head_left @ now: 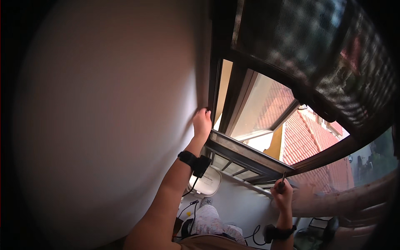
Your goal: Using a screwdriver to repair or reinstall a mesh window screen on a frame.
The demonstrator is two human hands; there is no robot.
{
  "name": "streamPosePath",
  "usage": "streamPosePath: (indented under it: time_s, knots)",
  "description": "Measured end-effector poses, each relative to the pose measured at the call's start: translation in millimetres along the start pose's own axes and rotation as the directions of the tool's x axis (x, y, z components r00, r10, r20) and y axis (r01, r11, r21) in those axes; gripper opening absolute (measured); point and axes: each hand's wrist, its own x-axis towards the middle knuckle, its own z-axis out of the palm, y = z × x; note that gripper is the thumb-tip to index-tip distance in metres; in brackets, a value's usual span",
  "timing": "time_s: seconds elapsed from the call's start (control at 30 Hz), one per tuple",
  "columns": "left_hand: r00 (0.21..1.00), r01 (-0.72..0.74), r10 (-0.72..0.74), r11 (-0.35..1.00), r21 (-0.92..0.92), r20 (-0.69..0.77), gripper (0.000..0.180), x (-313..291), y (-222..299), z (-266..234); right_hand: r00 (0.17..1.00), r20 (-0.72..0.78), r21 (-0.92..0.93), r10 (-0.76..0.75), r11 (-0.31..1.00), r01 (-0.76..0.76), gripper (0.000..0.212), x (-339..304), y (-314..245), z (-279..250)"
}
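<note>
My left hand [201, 124] is raised against the left side of the dark window frame [215, 89], beside the wall. Its fingers are curled closed at the frame's edge; what they pinch, if anything, is hidden. Lower on the right, my right hand [282, 192] is closed around a slim screwdriver-like tool [283, 180] with a dark handle. The tool's thin shaft points up toward the window's lower right corner, near the sill [250, 151]. Whether its tip touches the frame I cannot tell. A dark mesh insect screen [287, 37] covers the upper part of the opening.
A plain wall [112, 104] fills the left. Outside stand an open glazed sash [262, 104] and a tiled roof [306, 137]. Below the sill are a dark metal rack [233, 164] and a white lidded bin [208, 182]. Cables [194, 203] hang near my legs.
</note>
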Motion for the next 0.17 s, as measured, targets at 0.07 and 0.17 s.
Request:
streamPosePath:
  time_s: [0.07,0.17]
  knots:
    - [0.999,-0.033,0.034,0.999,-0.028,0.038,0.019,0.6,-8.2,-5.0,1.0,-0.009,0.005,0.01,1.0,-0.01,0.015,-4.1,3.9,3.0]
    - [0.985,0.025,-0.003,0.991,-0.128,0.172,0.021,5.1,-22.9,-13.8,0.998,-0.008,0.07,0.066,0.995,-0.066,0.014,-10.4,13.6,5.9]
